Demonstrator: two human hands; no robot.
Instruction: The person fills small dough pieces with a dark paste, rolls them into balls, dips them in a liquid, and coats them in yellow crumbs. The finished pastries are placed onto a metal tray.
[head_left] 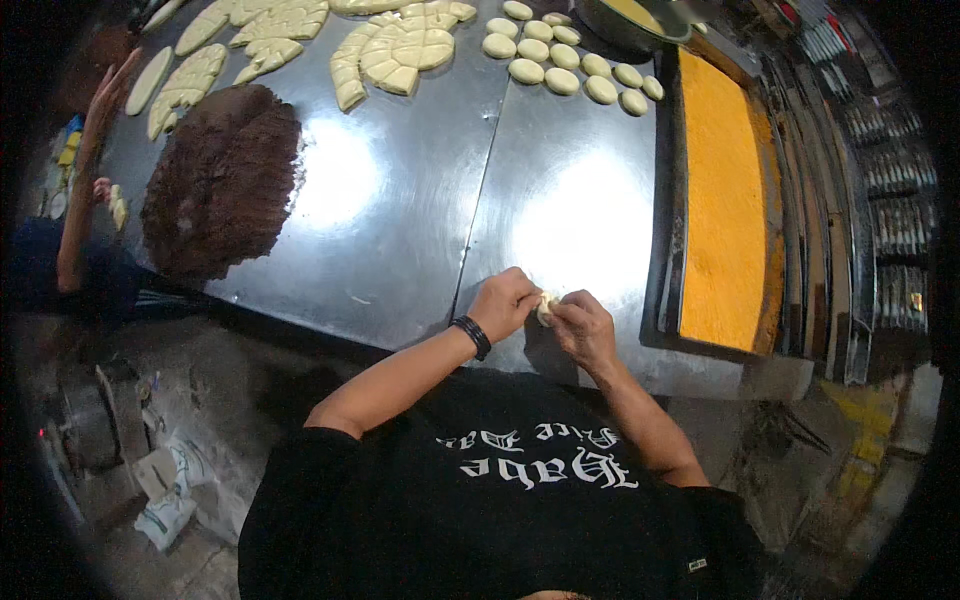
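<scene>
Close to the near edge of a metal worktable (400,270), my two hands meet over a small piece of pale dough (545,308). My left hand (504,303), with a dark band at the wrist, pinches the dough between thumb and fingers from its left side. From the right, my right hand (584,328) also has its fingers closed on the piece. Part of the dough is hidden by the fingers.
Several round dough pieces (562,81) lie far right beside a pot (640,18). Scored flat dough (405,55) lies at the back. A dark brown mass (222,185) is left. An orange sheet (722,200) fills a tray at right. Another person's arm (88,170) shows far left.
</scene>
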